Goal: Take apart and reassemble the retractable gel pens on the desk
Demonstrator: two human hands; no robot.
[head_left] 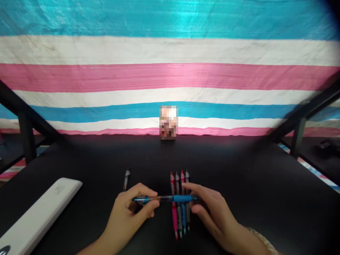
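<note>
My left hand (135, 209) pinches a blue ballpoint pen (164, 199) near its left end, between thumb and fingers. The pen is held level above the table, its blue rubber grip toward the right. My right hand (215, 212) is at the pen's right end, thumb and index finger apart around the tip; whether they touch it I cannot tell. Below the held pen, several pens (180, 216) with pink, grey and blue grips lie side by side, partly covered by it. Another pen with a clear barrel (126, 179) lies beyond my left hand, its near end hidden.
A long white device (42, 216) lies on the black table (106, 156) at the left. At the table's back edge stands a small blurred picture (168, 122). Black frame bars (29, 113) flank both sides, and a striped sheet (170, 78) hangs behind.
</note>
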